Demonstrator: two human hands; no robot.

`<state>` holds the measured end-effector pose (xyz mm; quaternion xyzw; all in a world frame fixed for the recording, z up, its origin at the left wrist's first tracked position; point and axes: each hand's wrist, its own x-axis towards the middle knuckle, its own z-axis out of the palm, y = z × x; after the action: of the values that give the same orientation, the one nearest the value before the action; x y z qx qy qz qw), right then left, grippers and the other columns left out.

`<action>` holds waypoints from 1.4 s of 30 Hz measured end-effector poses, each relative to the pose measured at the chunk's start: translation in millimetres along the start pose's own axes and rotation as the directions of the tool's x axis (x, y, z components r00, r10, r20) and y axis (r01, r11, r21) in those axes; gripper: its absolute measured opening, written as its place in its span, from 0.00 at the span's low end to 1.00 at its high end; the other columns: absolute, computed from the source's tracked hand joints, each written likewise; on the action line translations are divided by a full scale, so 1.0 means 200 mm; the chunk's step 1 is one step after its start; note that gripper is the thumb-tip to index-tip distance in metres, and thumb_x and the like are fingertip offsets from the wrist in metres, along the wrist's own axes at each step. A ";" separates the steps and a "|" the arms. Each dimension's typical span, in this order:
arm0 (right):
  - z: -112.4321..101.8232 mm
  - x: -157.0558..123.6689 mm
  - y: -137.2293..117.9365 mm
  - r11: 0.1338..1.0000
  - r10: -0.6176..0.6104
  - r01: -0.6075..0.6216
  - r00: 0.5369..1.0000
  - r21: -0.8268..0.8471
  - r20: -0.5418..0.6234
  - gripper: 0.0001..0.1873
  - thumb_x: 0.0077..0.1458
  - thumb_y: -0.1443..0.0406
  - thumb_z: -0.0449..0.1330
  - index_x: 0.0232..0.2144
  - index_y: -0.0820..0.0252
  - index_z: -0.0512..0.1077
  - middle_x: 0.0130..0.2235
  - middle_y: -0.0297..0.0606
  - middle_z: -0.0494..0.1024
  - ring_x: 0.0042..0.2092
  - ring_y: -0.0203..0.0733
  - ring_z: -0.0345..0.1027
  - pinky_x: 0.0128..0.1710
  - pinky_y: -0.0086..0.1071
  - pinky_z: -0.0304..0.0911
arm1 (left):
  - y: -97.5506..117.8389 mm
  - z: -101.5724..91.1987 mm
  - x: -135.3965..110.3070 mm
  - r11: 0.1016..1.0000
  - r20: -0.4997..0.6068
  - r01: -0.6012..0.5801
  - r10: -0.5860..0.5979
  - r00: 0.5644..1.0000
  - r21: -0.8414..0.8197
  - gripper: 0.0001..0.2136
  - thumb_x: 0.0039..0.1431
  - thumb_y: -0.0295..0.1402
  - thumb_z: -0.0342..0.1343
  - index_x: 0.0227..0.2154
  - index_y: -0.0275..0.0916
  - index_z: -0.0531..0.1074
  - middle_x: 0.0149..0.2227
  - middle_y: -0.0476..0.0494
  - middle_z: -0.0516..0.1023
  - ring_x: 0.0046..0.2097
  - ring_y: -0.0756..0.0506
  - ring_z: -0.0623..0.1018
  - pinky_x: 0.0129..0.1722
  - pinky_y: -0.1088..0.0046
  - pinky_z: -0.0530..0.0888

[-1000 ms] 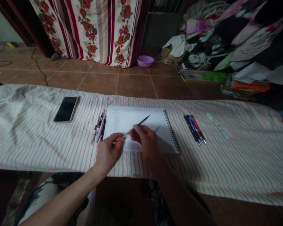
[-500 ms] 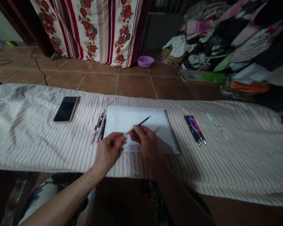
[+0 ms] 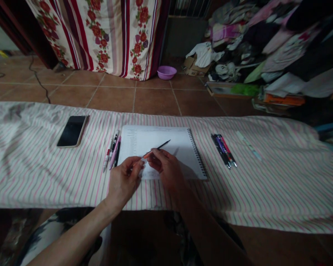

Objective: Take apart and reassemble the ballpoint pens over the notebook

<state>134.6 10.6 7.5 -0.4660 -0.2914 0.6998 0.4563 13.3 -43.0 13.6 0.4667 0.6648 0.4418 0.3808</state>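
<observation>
Over the spiral notebook (image 3: 166, 135), my right hand (image 3: 166, 166) pinches a slim black-and-orange pen (image 3: 163, 144). Its dark thin end points up and away to the right, and its orange end points towards my left hand (image 3: 127, 175). The left thumb and fingers are pressed together close to that orange end; whatever lies between them is too small to make out. Beside the notebook's left edge lie several pens (image 3: 112, 151), one of them pink. To the right of the spiral binding is another group of pens (image 3: 223, 151), black, purple and red.
A phone (image 3: 72, 131) lies at the left on the striped cloth (image 3: 280, 184). A pale patterned strip (image 3: 249, 145) rests right of the pens. Beyond, on the tiled floor, are a purple basin (image 3: 167, 72), a floral curtain (image 3: 113, 37) and a heap of clothes (image 3: 238, 40).
The whole view has shifted slightly, so most things sit a little further left. Both hands keep nearly the same pose, with the orange end of the pen still close to the left fingertips.
</observation>
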 end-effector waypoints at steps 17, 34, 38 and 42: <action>0.01 -0.01 0.00 0.993 0.038 -0.045 0.997 0.109 0.068 0.08 0.43 0.61 0.62 0.28 0.58 0.71 0.29 0.33 0.77 0.27 0.32 0.70 0.27 0.24 0.65 | 0.01 -0.02 -0.01 0.981 -0.047 -0.139 0.147 0.988 0.132 0.10 0.52 0.38 0.54 0.35 0.42 0.75 0.31 0.45 0.79 0.26 0.47 0.75 0.29 0.75 0.70; 0.03 -0.02 -0.01 0.994 -0.096 0.093 0.994 0.055 0.053 0.09 0.44 0.61 0.61 0.30 0.60 0.70 0.28 0.34 0.78 0.27 0.31 0.70 0.28 0.24 0.65 | 0.03 -0.02 0.00 1.000 -0.016 -0.002 0.002 1.000 -0.006 0.12 0.53 0.40 0.53 0.34 0.38 0.73 0.26 0.46 0.78 0.21 0.50 0.74 0.23 0.77 0.70; 0.03 -0.02 0.00 0.993 -0.098 0.095 0.994 0.072 0.042 0.09 0.43 0.61 0.62 0.28 0.60 0.70 0.27 0.33 0.78 0.27 0.31 0.70 0.27 0.24 0.65 | 0.05 -0.01 0.00 0.999 -0.012 0.022 -0.022 1.000 -0.037 0.11 0.52 0.39 0.54 0.33 0.37 0.73 0.26 0.46 0.78 0.21 0.51 0.74 0.23 0.78 0.71; 0.03 -0.02 0.00 0.993 -0.088 0.085 0.996 0.086 0.032 0.09 0.42 0.61 0.63 0.27 0.61 0.71 0.28 0.34 0.78 0.27 0.31 0.69 0.27 0.24 0.65 | 0.04 -0.01 -0.01 0.996 -0.003 0.039 -0.039 0.999 -0.083 0.12 0.53 0.40 0.54 0.33 0.36 0.72 0.25 0.46 0.78 0.22 0.51 0.75 0.22 0.78 0.72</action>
<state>128.6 7.1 10.7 -0.4208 -0.2896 0.6991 0.5004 14.7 -43.0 21.6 0.4363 0.6557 0.4626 0.4070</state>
